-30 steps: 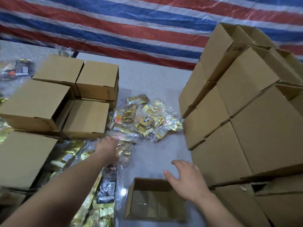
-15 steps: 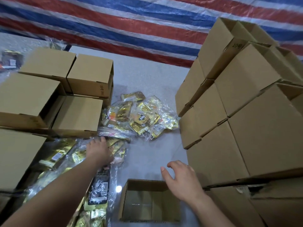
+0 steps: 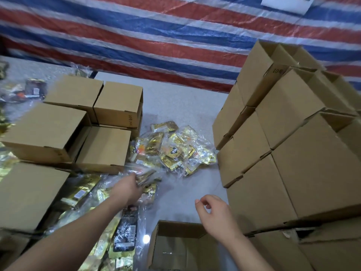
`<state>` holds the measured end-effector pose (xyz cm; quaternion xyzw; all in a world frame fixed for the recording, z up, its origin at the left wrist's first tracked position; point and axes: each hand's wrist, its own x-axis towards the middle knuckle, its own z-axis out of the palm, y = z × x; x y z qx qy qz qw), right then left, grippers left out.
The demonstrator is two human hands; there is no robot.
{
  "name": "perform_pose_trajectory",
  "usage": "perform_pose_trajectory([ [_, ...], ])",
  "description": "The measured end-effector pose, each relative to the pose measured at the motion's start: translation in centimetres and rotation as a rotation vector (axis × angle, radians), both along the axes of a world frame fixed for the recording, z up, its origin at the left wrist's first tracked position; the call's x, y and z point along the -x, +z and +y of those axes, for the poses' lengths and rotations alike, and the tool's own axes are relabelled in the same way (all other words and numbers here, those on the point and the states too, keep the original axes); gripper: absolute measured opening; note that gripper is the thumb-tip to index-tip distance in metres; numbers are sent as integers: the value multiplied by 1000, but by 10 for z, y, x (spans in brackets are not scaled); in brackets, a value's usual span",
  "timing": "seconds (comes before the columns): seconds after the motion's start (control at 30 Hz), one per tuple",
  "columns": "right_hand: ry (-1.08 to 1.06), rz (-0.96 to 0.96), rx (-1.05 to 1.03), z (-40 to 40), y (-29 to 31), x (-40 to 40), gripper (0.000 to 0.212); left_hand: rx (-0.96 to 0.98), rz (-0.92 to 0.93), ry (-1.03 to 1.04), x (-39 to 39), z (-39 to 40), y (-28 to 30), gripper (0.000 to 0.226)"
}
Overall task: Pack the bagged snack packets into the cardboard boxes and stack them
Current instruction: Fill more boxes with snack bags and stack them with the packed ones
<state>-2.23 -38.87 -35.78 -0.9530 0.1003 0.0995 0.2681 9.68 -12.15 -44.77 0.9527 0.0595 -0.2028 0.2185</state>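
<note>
1. Near the bottom edge of the head view: open cardboard box (image 3: 175, 249) sits on the grey bench (image 3: 181, 106), top flaps up; its inside is only partly in view.
2. Left hand (image 3: 128, 189) reaches onto a clear bag of gold snack packets (image 3: 146, 180) beside the closed boxes on the left (image 3: 103, 147); fingers lie on the bag, grip blurred, cannot tell.
3. Right hand (image 3: 214, 216) hovers over the open box's far right corner, fingers loosely curled, holding nothing.
4. Second bagged packet pile (image 3: 175, 149) lies mid-bench, between the left boxes and the tall box stack on the right (image 3: 289, 153).
5. More bagged packets (image 3: 121, 239) run under the left forearm.
</note>
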Motion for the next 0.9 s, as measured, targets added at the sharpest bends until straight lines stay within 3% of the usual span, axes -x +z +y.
perform_pose_trajectory([
  [0.13,-200,0,-400,32,17,-22,32,232,-119,43,7,2,51,37],
  [0.2,-289,85,-665,53,30,-36,15,382,-190,70,10,-5,87,34],
  [0.23,-315,134,-792,63,39,-45,21,471,-218,90,12,-10,107,35],
  [0.3,-357,160,-1012,82,57,-59,54,636,-280,122,17,-26,145,36],
  [0.4,-354,108,-1373,100,92,-74,70,816,-327,136,29,-54,184,45],
  [0.5,-358,45,-1612,105,121,-75,75,768,-431,29,35,-72,205,72],
  [0.57,-336,30,-1631,101,130,-72,80,716,-479,50,36,-81,211,80],
  [0.67,-301,17,-1646,91,136,-69,78,508,-496,95,36,-91,214,79],
  [0.77,-286,-22,-1704,83,139,-65,72,534,-413,-15,35,-98,213,80],
  [0.9,-232,-14,-1760,71,135,-60,63,408,-412,-204,37,-105,207,61],
])
